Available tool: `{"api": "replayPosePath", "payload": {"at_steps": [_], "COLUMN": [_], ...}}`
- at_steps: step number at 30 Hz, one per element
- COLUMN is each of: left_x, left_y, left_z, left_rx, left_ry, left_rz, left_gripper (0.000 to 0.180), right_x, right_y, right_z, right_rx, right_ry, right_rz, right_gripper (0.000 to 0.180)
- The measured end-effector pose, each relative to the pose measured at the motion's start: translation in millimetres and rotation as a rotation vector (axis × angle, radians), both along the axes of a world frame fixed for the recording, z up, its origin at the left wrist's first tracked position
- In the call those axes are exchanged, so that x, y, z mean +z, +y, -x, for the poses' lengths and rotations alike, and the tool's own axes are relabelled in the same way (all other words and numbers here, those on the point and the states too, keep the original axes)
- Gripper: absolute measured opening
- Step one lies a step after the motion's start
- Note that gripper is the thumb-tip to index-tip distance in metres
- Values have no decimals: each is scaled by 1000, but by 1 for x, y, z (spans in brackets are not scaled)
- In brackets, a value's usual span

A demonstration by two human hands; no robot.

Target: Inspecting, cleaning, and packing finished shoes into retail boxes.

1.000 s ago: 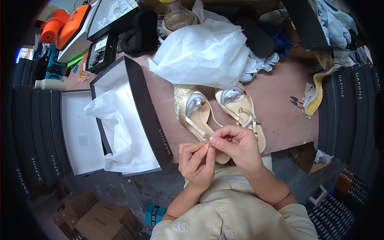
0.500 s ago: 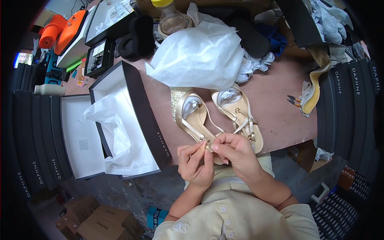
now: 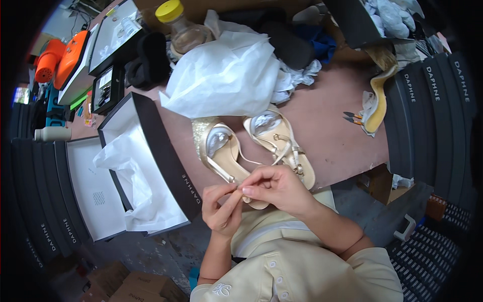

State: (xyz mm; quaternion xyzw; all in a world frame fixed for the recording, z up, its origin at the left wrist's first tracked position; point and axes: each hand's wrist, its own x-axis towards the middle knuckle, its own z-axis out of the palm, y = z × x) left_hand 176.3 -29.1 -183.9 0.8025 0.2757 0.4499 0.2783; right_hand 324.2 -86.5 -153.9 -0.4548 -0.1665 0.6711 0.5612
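A pair of gold strappy sandals lies on the pinkish table in front of me, with crumpled paper tucked into the heel straps. The left sandal (image 3: 230,160), whose heel glitters, is nearest my fingers. My left hand (image 3: 221,211) is closed in a pinch at its front strap. My right hand (image 3: 282,189) pinches the same spot from the other side, fingertips meeting the left ones. The pinched bit of strap is mostly hidden by the fingers. Just to the right lies the other sandal (image 3: 308,177), its straps crossed, touched by neither hand.
White tissue (image 3: 221,75) covers the area behind the sandals. An open black shoebox (image 3: 171,161) holding tissue stands left, beside its lid (image 3: 95,214). Orange-handled snips (image 3: 354,118) lie right, near a yellow curved piece (image 3: 376,113). Black boxes (image 3: 420,126) are stacked at right. A yellow-capped bottle (image 3: 188,38) stands behind.
The view has shifted, so the table things sit further left in it. Both hands stay together at the left sandal; the gold metal piece seen between the fingertips before is now covered.
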Motion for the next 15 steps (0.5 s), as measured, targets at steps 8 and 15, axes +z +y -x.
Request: {"api": "replayPosePath", "payload": {"at_steps": [8, 15], "left_x": [0, 57], "left_y": [4, -32], "left_z": [6, 0], "left_rx": [-40, 159], "left_ry": [-92, 194], "left_rz": [467, 21], "left_gripper": [15, 35], "right_x": [17, 28], "right_y": [18, -54], "right_z": [2, -140], "right_rx": [-127, -221], "right_ry": [-596, -1991], "right_rz": [-114, 113], "right_gripper": [10, 30]}}
